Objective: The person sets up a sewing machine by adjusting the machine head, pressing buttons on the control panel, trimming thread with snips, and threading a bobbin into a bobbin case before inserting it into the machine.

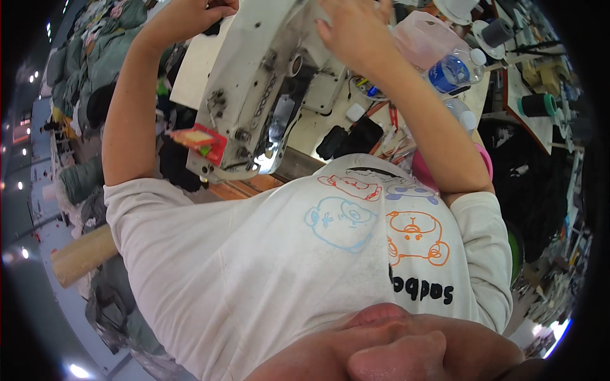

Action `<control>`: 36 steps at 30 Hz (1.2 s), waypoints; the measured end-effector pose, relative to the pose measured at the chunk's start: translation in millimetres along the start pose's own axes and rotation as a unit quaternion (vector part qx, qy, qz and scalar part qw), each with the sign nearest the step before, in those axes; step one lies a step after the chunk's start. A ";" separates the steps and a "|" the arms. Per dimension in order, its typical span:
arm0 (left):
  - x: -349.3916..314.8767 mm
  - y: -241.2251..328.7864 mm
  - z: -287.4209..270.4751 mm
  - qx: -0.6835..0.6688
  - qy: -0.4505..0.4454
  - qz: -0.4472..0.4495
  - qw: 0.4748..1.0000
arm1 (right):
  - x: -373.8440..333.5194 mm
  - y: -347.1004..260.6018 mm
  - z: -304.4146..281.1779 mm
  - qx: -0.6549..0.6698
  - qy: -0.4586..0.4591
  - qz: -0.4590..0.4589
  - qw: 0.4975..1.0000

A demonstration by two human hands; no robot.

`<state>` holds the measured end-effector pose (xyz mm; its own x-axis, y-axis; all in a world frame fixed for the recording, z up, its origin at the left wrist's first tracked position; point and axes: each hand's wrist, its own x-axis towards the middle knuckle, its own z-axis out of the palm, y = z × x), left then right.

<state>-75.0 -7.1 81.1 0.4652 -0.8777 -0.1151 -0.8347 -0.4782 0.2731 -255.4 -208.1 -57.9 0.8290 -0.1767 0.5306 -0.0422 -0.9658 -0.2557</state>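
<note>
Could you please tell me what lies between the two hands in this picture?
In the head view, the pale machine body lies between the left hand and the right hand.

Sewing machine (pixel 232 82) left of the bottles (pixel 448 72)

**Packed worktop (pixel 310 134) up at twelve!**

Here it is, pale and busy, clock read from mid-view! Eleven o'clock: the white sewing machine (pixel 232 82) stands big and bulky. At one, a black case (pixel 363 137), and just beyond it a small white box (pixel 356 112)! Over at two, red-handled tools (pixel 393 117) lie scattered, and farther out sits a blue-labelled bottle (pixel 450 73), a pink plastic bag (pixel 420 37) right beside it!
</note>
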 end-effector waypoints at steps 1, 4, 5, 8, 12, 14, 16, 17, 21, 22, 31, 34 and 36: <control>-11.7 -0.7 -0.3 -0.020 -0.009 0.010 1.000 | -3.5 -0.6 -3.7 0.004 -0.004 -0.008 1.000; -57.4 -32.8 15.5 -0.094 -0.040 -0.024 0.994 | -15.8 -14.8 -25.8 -0.030 0.099 -0.017 0.994; -70.8 -48.0 22.3 -0.158 -0.064 0.010 0.985 | -21.1 -24.1 -37.8 -0.028 0.100 -0.024 0.994; -107.1 -22.4 26.3 -0.154 -0.068 -0.007 0.986 | -38.3 -19.5 -42.9 0.000 0.108 -0.056 0.993; -149.5 -29.9 49.6 -0.209 -0.021 -0.031 0.977 | -77.7 -14.8 -60.4 0.099 0.011 -0.090 0.991; -165.8 -39.3 54.8 -0.196 0.019 -0.016 0.980 | -97.0 -7.9 -67.8 0.108 -0.013 -0.079 0.991; -181.8 -50.9 61.4 -0.234 0.065 -0.003 0.970 | -109.3 -1.9 -76.0 0.114 -0.035 -0.065 0.991; -191.0 -56.2 65.9 -0.267 0.110 0.010 0.957 | -114.4 0.5 -81.9 0.120 -0.049 -0.052 0.990; -228.0 -51.6 91.6 -0.266 0.355 -0.163 0.881 | -132.3 0.0 -103.7 0.173 -0.059 0.025 0.983; -240.9 -40.0 101.6 -0.263 0.444 -0.210 0.830 | -135.6 -1.2 -110.3 0.177 -0.043 0.025 0.983; -234.9 126.3 251.5 -0.171 0.641 0.048 0.746 | -191.5 24.1 -174.5 0.227 -0.027 0.110 0.967; -176.8 161.0 288.4 -0.121 0.357 0.053 0.925 | -206.1 32.8 -186.1 0.209 -0.087 0.115 0.967; -127.0 164.3 333.6 -0.221 0.312 0.013 0.924 | -217.9 38.4 -192.6 0.189 -0.069 0.101 0.974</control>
<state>-369.5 15.5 -178.0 0.6407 -0.6339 0.4332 -0.7104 -0.2754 0.6477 -545.0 -243.2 -27.8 0.8931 -0.3031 0.3324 -0.0251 -0.7714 -0.6358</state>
